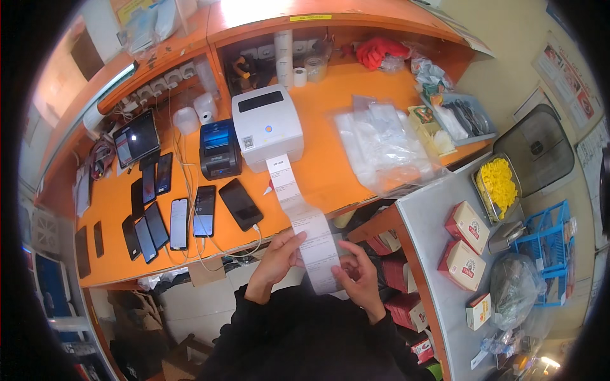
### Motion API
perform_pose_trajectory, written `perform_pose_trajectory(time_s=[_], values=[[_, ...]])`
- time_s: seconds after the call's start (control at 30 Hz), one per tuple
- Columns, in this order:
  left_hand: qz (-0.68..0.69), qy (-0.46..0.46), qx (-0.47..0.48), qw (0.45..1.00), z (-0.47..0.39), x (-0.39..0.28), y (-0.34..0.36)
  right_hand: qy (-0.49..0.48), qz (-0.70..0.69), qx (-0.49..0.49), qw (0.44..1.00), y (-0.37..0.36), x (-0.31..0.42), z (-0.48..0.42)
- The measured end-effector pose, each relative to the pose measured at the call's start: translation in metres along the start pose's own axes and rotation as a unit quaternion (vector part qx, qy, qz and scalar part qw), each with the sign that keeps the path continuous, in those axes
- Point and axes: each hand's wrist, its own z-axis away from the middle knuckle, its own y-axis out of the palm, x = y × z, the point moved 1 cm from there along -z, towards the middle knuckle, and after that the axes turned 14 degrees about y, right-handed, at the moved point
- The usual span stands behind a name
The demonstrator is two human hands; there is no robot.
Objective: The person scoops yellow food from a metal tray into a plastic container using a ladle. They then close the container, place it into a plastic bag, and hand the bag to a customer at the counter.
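A long strip of printed labels (pixel 317 240) comes out of the front of a white label printer (pixel 268 126) and hangs over the desk's edge. My left hand (pixel 281 259) pinches the strip's left edge between thumb and fingers. On the other side, my right hand (pixel 357 276) has its thumb and fingers at the strip's lower right edge, the fingers curled partly behind it. To the left of the white printer stands a black receipt printer (pixel 220 148). A black smartphone (pixel 240 205) with a white cable plugged in lies nearest the strip.
Several phones (pixel 178 224) and loose cables cover the orange desk's left part, by a tablet (pixel 137 138). Clear plastic bags (pixel 386 143) lie to the right. A metal side table (pixel 419 224) holds red-and-white boxes (pixel 467 226) and a container of yellow pieces (pixel 498 188).
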Motion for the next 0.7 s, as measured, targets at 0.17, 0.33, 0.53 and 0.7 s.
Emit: perform_pose_trajectory(time_s=[0.17, 0.33, 0.53, 0.7], values=[[-0.009, 0.005, 0.001, 1.0, -0.002, 0.006, -0.003, -0.056, 0.016, -0.058, 0.997, 0.008, 0.014, -0.018], [-0.032, 0.062, -0.052, 0.996, -0.009, 0.007, 0.024, -0.099, 0.106, -0.085, 0.986, 0.011, 0.034, -0.022], [-0.125, 0.055, -0.001, 0.991, -0.01, -0.007, 0.022, -0.266, 0.252, -0.094, 0.926, 0.005, 0.044, -0.028], [-0.164, 0.029, 0.014, 0.986, -0.017, -0.005, 0.021, -0.3, 0.288, -0.109, 0.903, -0.004, 0.033, -0.024]])
